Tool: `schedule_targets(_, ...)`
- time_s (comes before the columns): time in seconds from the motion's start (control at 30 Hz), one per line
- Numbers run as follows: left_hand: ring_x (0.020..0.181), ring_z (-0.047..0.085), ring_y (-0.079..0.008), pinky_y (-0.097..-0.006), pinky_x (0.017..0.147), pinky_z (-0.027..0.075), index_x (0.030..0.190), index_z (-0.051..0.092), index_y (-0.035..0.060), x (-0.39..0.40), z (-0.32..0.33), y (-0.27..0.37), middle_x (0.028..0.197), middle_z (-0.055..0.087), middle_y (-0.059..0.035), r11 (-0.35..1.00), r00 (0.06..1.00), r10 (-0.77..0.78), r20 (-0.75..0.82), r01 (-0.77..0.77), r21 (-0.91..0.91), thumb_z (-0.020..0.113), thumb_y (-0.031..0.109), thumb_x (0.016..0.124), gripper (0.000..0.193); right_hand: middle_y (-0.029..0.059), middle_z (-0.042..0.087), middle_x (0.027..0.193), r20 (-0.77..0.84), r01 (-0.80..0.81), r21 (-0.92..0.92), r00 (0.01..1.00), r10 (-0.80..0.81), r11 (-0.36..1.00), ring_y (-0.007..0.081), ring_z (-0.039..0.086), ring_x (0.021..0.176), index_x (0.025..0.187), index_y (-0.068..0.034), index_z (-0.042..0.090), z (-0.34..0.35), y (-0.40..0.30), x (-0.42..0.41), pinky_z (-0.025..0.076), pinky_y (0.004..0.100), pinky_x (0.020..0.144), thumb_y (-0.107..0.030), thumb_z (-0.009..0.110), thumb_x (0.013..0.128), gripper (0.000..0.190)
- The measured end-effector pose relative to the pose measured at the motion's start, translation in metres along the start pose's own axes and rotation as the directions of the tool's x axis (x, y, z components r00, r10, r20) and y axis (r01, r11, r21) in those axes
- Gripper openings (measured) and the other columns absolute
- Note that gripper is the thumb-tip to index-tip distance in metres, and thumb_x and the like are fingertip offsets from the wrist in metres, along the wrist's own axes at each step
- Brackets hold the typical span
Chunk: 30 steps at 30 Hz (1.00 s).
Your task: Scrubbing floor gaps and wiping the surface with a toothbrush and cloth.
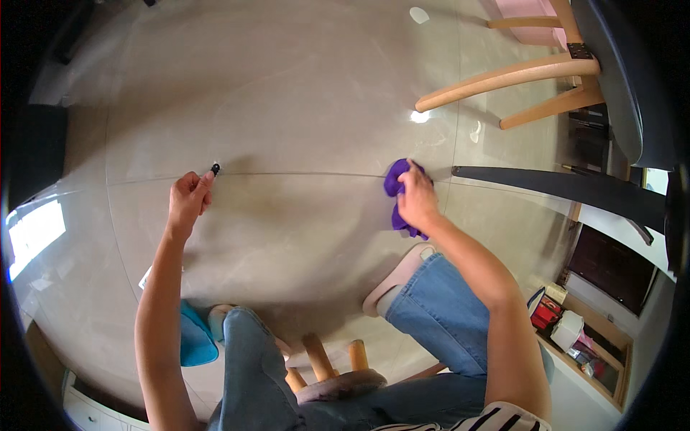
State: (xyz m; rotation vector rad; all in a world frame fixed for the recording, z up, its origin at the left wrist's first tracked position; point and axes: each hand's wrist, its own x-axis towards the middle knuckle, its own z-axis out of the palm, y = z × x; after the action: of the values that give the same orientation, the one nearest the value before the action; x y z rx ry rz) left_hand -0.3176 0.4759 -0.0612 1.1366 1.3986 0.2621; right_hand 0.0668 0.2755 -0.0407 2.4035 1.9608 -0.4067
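My left hand (pixel 191 199) is closed with thumb and fingertips on a small black object (pixel 215 168), whose kind I cannot tell. It is held over the tiled floor at the left. To the right, my right hand (pixel 418 196) grips a crumpled purple cloth (pixel 398 175), part of which hangs or lies below the fingers towards my pink slipper (pixel 396 277). Between the two hands runs a thin joint line of the floor tiles (pixel 302 173).
A blue dustpan-like plastic item (pixel 197 336) lies beside my left leg. Wooden chair legs (pixel 506 81) and a dark table leg (pixel 555 182) stand at right. Below me is a small stool with wooden legs (pixel 318 358). A shelf with several items (pixel 587 345) is at the lower right.
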Motion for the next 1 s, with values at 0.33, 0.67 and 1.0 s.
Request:
schedule_targets(0.33, 0.032, 0.037, -0.0079, -0.0210, 0.029, 0.025, 0.064, 0.047, 0.0058, 0.013, -0.001, 0.008, 0.045, 0.043, -0.0014, 0.998, 0.998, -0.060, 0.027, 0.060, 0.000, 0.051, 0.036, 0.083, 0.036, 0.0165, 0.046, 0.107, -0.010, 0.070, 0.029, 0.998, -0.070, 0.997, 0.0320, 0.045, 0.101, 0.092, -0.007, 0.042, -0.005, 0.014, 0.010, 0.037, 0.0397, 0.084, -0.003, 0.057, 0.066, 0.030)
schedule_targets(0.67, 0.032, 0.038, -0.0078, -0.0208, 0.028, 0.025, 0.063, 0.046, 0.0060, 0.021, 0.005, 0.009, 0.044, 0.043, -0.0012, 0.997, 0.997, -0.071, 0.035, 0.071, -0.016, 0.053, 0.038, 0.082, 0.038, 0.0304, 0.044, 0.109, 0.030, -0.769, 0.014, 0.639, 0.769, 0.639, 0.0420, 0.047, 0.100, 0.122, -0.004, 0.022, -0.015, 0.161, 0.098, 0.038, 0.0446, 0.085, -0.028, 0.045, 0.082, 0.051)
schedule_targets(1.0, 0.032, 0.036, -0.0075, -0.0211, 0.028, 0.023, 0.064, 0.047, 0.0054, 0.017, 0.000, 0.002, 0.044, 0.042, -0.0010, 0.999, 0.999, -0.050, 0.011, 0.050, -0.009, 0.052, 0.038, 0.082, 0.038, 0.0184, 0.048, 0.101, 0.049, -0.401, 0.057, 0.916, 0.399, 0.914, 0.0349, 0.051, 0.092, 0.105, -0.011, 0.040, -0.001, 0.010, -0.029, 0.042, 0.0411, 0.077, -0.009, 0.058, 0.064, 0.045)
